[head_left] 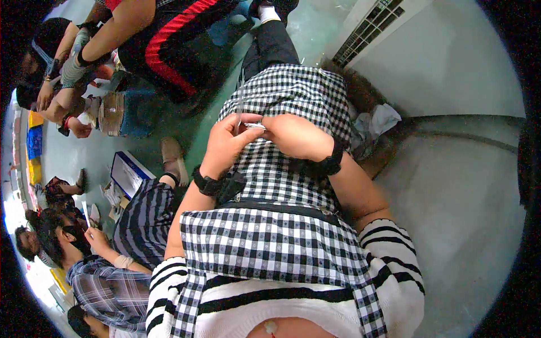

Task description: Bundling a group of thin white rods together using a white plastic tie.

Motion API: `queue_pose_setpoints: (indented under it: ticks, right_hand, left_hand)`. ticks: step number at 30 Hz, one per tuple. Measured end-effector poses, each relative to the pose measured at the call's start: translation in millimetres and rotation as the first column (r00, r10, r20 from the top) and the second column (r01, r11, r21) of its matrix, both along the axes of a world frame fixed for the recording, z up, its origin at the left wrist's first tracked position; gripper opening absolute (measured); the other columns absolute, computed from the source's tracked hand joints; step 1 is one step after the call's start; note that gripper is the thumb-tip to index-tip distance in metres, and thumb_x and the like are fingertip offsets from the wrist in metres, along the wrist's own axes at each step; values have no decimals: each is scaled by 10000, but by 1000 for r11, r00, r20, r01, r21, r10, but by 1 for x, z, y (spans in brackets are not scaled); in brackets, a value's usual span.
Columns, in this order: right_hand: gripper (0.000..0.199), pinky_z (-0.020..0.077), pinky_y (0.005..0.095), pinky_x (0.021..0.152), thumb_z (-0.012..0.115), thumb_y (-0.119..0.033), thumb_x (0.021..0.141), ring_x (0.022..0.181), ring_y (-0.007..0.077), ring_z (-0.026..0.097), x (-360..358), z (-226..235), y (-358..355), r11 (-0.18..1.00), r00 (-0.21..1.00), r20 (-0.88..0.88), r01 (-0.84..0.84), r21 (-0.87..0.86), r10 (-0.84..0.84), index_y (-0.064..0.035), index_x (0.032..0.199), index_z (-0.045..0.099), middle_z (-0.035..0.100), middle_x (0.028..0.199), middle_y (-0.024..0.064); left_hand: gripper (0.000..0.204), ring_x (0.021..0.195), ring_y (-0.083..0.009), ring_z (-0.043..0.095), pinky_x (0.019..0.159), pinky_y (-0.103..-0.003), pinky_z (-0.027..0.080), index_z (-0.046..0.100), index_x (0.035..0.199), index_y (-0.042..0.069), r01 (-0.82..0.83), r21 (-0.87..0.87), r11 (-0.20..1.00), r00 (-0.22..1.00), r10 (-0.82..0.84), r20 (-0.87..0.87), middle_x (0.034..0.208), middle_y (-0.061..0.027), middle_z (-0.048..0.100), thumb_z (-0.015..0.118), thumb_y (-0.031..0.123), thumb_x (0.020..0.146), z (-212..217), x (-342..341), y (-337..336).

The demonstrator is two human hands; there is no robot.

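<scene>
Over my lap, both my hands come together above a black-and-white checked apron (265, 174). My left hand (226, 142) pinches a small whitish, shiny piece (256, 125) between thumb and fingers. From the other side my right hand (296, 135) meets the same piece with its fingers closed, though the back of that hand hides most of its fingertips. A thin pale strip (240, 101) runs up from my left fingers across the apron. The piece is too small to tell its kind. Dark bands circle both my wrists.
Close on my left sits a person in a plaid shirt (110, 293); other people work farther off at upper left. An open blue-and-white box (129, 173) lies on the floor. To my right are crumpled pale plastic (378, 121) and a grey panel (462, 62).
</scene>
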State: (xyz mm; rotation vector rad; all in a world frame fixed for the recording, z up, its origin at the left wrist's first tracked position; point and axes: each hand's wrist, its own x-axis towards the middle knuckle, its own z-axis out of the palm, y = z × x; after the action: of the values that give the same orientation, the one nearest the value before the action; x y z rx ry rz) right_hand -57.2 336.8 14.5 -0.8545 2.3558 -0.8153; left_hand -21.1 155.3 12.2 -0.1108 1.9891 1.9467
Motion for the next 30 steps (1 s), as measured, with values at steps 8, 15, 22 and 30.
queue_pose_setpoints:
  ticks: [8, 15, 22, 30]
  right_hand:
    - [227, 459, 419, 661, 493, -222, 892, 769, 374, 585, 18, -3, -8, 974, 996, 70, 68, -214, -54, -9, 890, 571, 601, 808, 210]
    - [236, 455, 363, 654, 514, -214, 894, 692, 290, 581, 18, 0, -11, 906, 976, 208, 28, -422, 66, 11, 934, 572, 593, 766, 194]
    - [269, 458, 377, 634, 552, -263, 867, 699, 286, 607, 17, 6, -4, 898, 963, 248, 197, -394, -103, 1, 897, 586, 604, 760, 181]
    - [467, 454, 258, 762, 432, -429, 930, 892, 160, 592, 19, -5, -9, 300, 687, 714, 716, -630, -138, 1, 1095, 503, 576, 1014, 95]
  left_hand:
    - [261, 741, -54, 551, 667, -194, 450, 613, 1027, -5, 63, -1, 998, 995, -63, -79, 882, -8, 621, 660, 101, 793, 8, 3, -6]
    - [108, 657, -38, 538, 595, -181, 430, 653, 873, 0, -38, 31, 999, 987, 42, -157, 750, -5, 625, 646, 86, 807, 13, 10, -4]
    - [99, 494, -13, 404, 458, -170, 295, 647, 860, 7, -123, 48, 991, 992, 123, 0, 590, 39, 518, 612, 97, 837, 15, 7, -15]
    - [130, 499, -27, 415, 461, -157, 297, 621, 890, -9, -279, 230, 932, 960, 268, 76, 629, 27, 527, 593, 115, 865, 6, 13, -9]
